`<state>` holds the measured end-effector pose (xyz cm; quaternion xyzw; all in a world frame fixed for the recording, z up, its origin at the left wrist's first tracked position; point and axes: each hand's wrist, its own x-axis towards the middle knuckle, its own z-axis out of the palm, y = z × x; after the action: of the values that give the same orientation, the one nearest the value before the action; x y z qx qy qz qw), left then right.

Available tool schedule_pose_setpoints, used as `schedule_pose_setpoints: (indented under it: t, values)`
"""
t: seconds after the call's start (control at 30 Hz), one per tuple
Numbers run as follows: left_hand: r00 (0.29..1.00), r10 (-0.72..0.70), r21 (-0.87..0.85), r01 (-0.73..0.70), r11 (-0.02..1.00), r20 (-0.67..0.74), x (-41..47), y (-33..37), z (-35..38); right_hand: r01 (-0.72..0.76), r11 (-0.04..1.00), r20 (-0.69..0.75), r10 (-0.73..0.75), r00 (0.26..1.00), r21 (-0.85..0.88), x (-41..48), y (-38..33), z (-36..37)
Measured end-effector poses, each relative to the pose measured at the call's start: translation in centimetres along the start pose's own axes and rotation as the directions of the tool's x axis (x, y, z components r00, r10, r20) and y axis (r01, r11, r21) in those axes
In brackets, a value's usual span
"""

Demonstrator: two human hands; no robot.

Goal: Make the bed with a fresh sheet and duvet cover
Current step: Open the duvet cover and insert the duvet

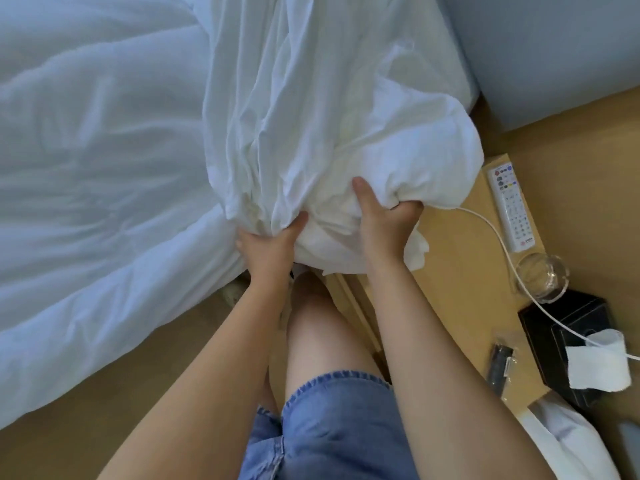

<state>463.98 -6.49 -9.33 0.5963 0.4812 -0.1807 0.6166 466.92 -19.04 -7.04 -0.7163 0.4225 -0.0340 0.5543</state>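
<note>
Standing at the bed's side, shorts (325,427) and one bare knee nearest the camera, both forearms reaching forward and down. Left hand (268,245) clutches the near end of a bundle of white cloth (311,133): thumb on top, fingers curled underneath and mostly hidden. Right hand (384,220), just beside it and slightly further forward, grips the same end, thumb pointing up the cloth, fingers dug into a fold on the table (460,271) side. The bundle's long axis runs straight away from both hands across the bed (446,64), creases fanning out from the gathered end; its right bulge overhangs the table edge. Judgement: this is the duvet cover, possibly with a duvet corner inside; cannot confirm. The duvet (86,168) lies spread to the left, touching the bundle, on the left hand's side. Any pull or shake would act along that axis, back toward the body. Risk: remote (510,209), cable (491,226) and glass (542,277) sit near the right hand's swing.
</note>
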Motion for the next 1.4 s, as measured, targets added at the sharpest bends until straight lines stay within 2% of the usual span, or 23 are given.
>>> schedule_pose_setpoints:
  t: [0.07,0.1,0.2,0.27,0.33,0.4,0.47,0.6,0.67,0.73,0.8,0.87,0.9,1.0,1.1,1.17,1.23,1.33,1.4]
  values:
    - [0.998,0.04,0.023,-0.039,0.999,-0.058,0.3,0.2,0.5,0.072,0.997,-0.037,-0.074,0.997,-0.039,0.9,-0.4,0.5]
    - [0.995,0.062,0.02,-0.06,0.998,-0.082,0.3,0.5,0.7,0.06,0.998,-0.021,-0.059,0.998,0.009,1.2,-0.7,0.8]
    - [0.989,0.149,0.024,-0.149,0.989,-0.009,0.4,1.1,1.3,-0.12,0.949,0.069,0.105,0.992,0.29,1.5,-1.4,1.9]
    - [0.988,0.143,0.037,-0.145,0.989,0.056,0.2,1.5,1.8,-0.312,0.876,0.137,0.28,0.95,0.367,1.9,-1.5,2.3]
    - [0.987,0.111,-0.044,-0.107,0.993,0.112,0.3,1.1,2.5,-0.501,0.808,0.25,0.44,0.863,0.309,3.1,-1.6,2.4]
    - [0.977,0.091,-0.129,-0.066,0.989,0.194,0.1,0.9,3.4,-0.57,0.797,0.349,0.486,0.801,0.199,4.0,-1.9,2.5]
    - [0.964,0.077,-0.145,-0.041,0.989,0.256,-0.4,1.3,4.8,-0.512,0.848,0.37,0.436,0.82,0.137,4.2,-2.5,2.9]
    - [0.94,0.011,-0.141,0.039,0.989,0.342,-0.8,3.3,6.8,-0.377,0.892,0.209,0.331,0.92,0.249,4.8,-3.8,3.0]
    - [0.893,-0.016,-0.197,0.117,0.973,0.45,-0.8,4.4,6.3,-0.3,0.925,0.169,0.265,0.949,0.234,5.4,-5.0,2.6]
    - [0.875,-0.014,-0.169,0.109,0.98,0.484,-0.9,4.6,5.0,-0.242,0.951,0.16,0.212,0.964,0.195,6.1,-5.8,1.9]
    - [0.921,0.031,-0.081,0.0,0.997,0.388,-0.8,4.5,2.5,-0.285,0.935,0.157,0.255,0.954,0.213,6.7,-6.2,0.5]
    - [0.984,0.087,0.072,-0.099,0.992,0.158,-0.6,4.4,-1.1,-0.422,0.864,0.196,0.38,0.904,0.275,7.1,-6.1,-0.9]
    - [0.992,0.118,0.149,-0.125,0.981,0.051,-0.4,4.7,-3.2,-0.478,0.828,0.237,0.421,0.875,0.292,7.1,-5.8,-1.4]
    - [0.978,0.161,0.263,-0.122,0.957,-0.132,0.2,6.1,-8.9,-0.565,0.739,0.354,0.451,0.819,0.366,6.2,-4.8,-2.5]
    - [0.948,0.176,0.356,-0.073,0.932,-0.266,0.9,7.0,-12.0,-0.602,0.69,0.37,0.479,0.796,0.402,6.0,-3.7,-2.7]
    - [0.937,0.178,0.363,-0.061,0.93,-0.299,0.9,6.8,-11.6,-0.602,0.679,0.351,0.49,0.798,0.42,5.8,-2.9,-2.3]
    - [0.951,0.161,0.347,-0.062,0.936,-0.263,0.7,6.0,-10.2,-0.609,0.665,0.356,0.494,0.793,0.432,4.5,-2.2,-1.6]
    - [0.967,0.143,0.324,-0.07,0.943,-0.208,0.7,4.9,-8.7,-0.666,0.656,0.444,0.508,0.738,0.356,0.9,-0.9,-0.3]
    - [0.979,0.124,0.234,-0.083,0.969,-0.163,0.8,4.7,-8.7,-0.661,0.693,0.49,0.486,0.724,0.288,-0.9,-1.3,1.0]
